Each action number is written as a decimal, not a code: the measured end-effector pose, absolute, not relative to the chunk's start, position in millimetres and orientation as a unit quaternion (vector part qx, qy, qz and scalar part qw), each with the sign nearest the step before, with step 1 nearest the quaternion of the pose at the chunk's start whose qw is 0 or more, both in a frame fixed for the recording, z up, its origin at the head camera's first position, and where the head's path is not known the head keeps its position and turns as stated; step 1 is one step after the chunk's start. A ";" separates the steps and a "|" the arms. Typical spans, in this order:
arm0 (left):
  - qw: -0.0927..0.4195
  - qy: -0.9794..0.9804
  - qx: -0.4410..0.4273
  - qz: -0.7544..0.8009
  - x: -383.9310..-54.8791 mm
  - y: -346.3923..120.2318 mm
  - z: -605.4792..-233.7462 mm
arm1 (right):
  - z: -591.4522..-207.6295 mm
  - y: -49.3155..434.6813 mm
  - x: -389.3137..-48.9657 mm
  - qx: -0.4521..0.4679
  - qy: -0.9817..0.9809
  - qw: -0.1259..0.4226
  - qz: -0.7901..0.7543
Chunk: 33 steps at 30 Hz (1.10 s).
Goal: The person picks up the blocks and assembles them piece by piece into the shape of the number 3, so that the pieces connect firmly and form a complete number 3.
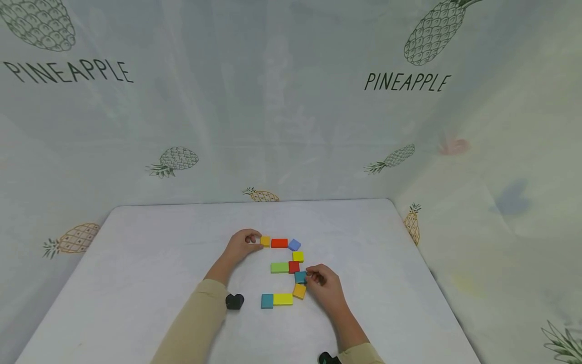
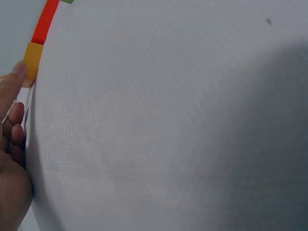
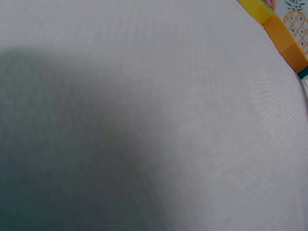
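Coloured blocks lie on the table in a shape like a 3. At its upper left end, my left hand (image 1: 242, 244) pinches an orange-yellow block (image 1: 265, 241) between thumb and fingers; the left wrist view shows a digit on this block (image 2: 33, 60). A long red block (image 1: 279, 243) and a tilted blue block (image 1: 294, 245) continue that row. My right hand (image 1: 325, 286) holds the right edge of a teal block (image 1: 300, 277) with its fingertips. Above the teal block is a small red block (image 1: 294, 267), and below it a tilted orange block (image 1: 299, 291).
A yellow block (image 1: 297, 256) lies below the blue one. A long green block (image 1: 279, 267) forms the middle bar; a long yellow block (image 1: 283, 300) and another teal block (image 1: 267, 301) form the bottom. The white table (image 1: 159, 253) meets a pineapple-printed cloth (image 1: 273, 126) behind.
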<state>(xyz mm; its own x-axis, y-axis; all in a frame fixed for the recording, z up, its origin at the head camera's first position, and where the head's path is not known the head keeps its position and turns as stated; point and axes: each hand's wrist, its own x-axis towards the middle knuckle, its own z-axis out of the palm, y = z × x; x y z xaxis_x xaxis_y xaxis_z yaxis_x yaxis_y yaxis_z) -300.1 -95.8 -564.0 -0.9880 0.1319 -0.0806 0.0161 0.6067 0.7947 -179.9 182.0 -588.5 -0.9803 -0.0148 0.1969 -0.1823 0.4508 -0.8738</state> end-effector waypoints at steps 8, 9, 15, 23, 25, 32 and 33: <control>0.063 0.895 0.048 0.438 -302.2 -96.0 -569.3 | -589.9 182.2 -179.7 0.062 -0.850 0.083 0.517; 0.062 0.896 0.048 0.437 -302.3 -95.9 -569.7 | -589.7 182.2 -179.6 0.061 -0.850 0.083 0.517; 0.059 0.896 0.047 0.438 -301.2 -95.1 -568.7 | -588.1 181.2 -179.7 0.058 -0.852 0.079 0.514; 0.059 0.897 0.048 0.436 -301.6 -94.5 -569.1 | -587.6 181.5 -179.6 0.057 -0.852 0.079 0.515; 0.058 0.898 0.050 0.434 -301.9 -94.7 -569.2 | -587.9 181.6 -179.8 0.059 -0.851 0.080 0.516; 0.057 0.899 0.054 0.432 -301.7 -94.9 -569.4 | -588.7 181.0 -179.8 0.059 -0.852 0.080 0.514; 0.058 0.898 0.053 0.432 -301.6 -94.9 -569.5 | -588.8 180.9 -179.7 0.058 -0.852 0.079 0.514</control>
